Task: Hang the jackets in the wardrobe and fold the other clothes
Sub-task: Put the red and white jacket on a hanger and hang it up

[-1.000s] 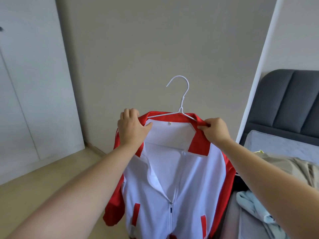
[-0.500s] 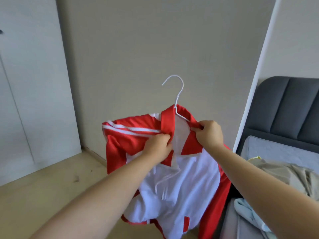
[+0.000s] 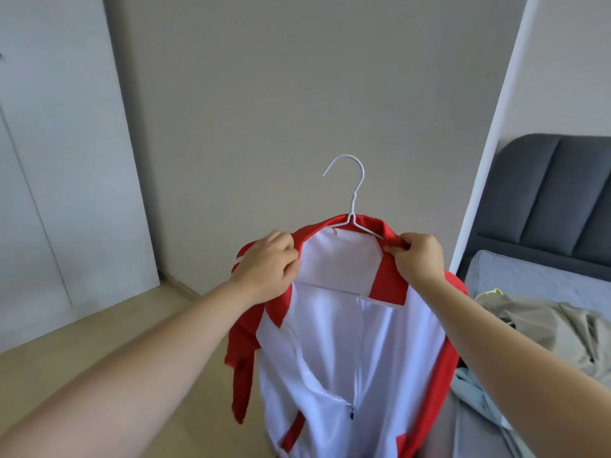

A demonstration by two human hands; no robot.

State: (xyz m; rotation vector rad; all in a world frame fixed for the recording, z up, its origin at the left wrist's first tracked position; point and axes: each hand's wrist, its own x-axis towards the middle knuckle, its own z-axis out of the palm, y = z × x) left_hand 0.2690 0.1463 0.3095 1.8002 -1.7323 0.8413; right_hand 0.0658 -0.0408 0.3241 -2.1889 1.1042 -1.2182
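Red-and-white jacket (image 3: 347,342) hangs below both hands, long axis vertical. Left hand (image 3: 267,266) and right hand (image 3: 418,259) each pinch its collar, either side of the white hanger (image 3: 354,200), whose hook rises between them.

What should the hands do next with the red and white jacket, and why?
Probably carry it to the wardrobe rail. The jacket already sits on the white hanger, both hands grip its collar, and the hook is free.
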